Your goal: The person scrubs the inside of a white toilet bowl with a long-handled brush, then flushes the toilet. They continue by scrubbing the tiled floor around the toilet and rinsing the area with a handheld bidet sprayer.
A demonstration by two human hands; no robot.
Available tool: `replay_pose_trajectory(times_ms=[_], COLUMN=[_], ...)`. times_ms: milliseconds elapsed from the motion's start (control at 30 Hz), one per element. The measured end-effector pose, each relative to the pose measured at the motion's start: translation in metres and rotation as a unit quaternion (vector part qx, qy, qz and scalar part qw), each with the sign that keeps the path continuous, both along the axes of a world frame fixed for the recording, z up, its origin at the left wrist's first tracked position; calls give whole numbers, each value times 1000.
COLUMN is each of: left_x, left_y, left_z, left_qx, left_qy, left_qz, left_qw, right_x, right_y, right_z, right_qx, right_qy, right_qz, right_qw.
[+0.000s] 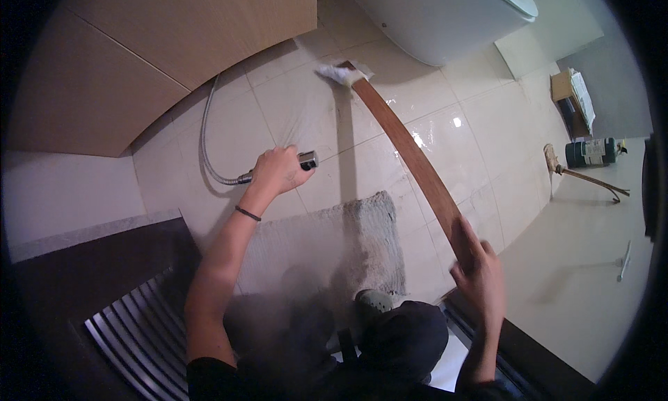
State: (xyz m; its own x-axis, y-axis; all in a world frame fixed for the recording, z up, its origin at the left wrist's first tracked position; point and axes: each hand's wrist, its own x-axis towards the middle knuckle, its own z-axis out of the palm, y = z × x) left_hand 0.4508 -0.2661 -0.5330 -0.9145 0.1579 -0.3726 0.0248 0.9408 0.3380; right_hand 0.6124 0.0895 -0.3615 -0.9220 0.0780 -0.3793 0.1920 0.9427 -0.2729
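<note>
My left hand [277, 173] is closed around a metal hand sprayer [309, 161], held above the floor. From its other end a silver flexible hose [206, 140] curves up to the cabinet. Faint streaks of spray fan out from the hand toward the tiles. In my right hand [480, 272] is the near end of a long, flat brown wooden strip [410, 150], slanting away to the far floor. Crumpled white material [337, 74], perhaps cloth or foam, clings to its far end; which it is I cannot tell.
Wet, shiny beige tiles [445, 133] surround the strip. A grey mat [313, 241] lies before my feet. Beyond stands a white toilet [431, 25]; a wood-fronted cabinet [195, 32] fills the far left. Along the right wall are a dark bottle [588, 152] and a box with papers [567, 101].
</note>
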Motion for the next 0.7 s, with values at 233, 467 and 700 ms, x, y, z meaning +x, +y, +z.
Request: replay_pose_trajectory(times_ms=[233,467,700], left_x=[7,-28,5], left_y=[13,-22,-2], left_z=[4,31,23], left_qx=[-7,-25,-41], left_qy=[-3,47,77], left_qz=[26,147,93], left_qw=[1000,988,992], right_x=[-53,112,18], right_y=[-38,4,-66], right_z=[-104,-30,-89], right_qx=[-34,-13,-64], right_qy=[76,-44,39], right_qz=[84,64,107], right_qw=[993,997,991])
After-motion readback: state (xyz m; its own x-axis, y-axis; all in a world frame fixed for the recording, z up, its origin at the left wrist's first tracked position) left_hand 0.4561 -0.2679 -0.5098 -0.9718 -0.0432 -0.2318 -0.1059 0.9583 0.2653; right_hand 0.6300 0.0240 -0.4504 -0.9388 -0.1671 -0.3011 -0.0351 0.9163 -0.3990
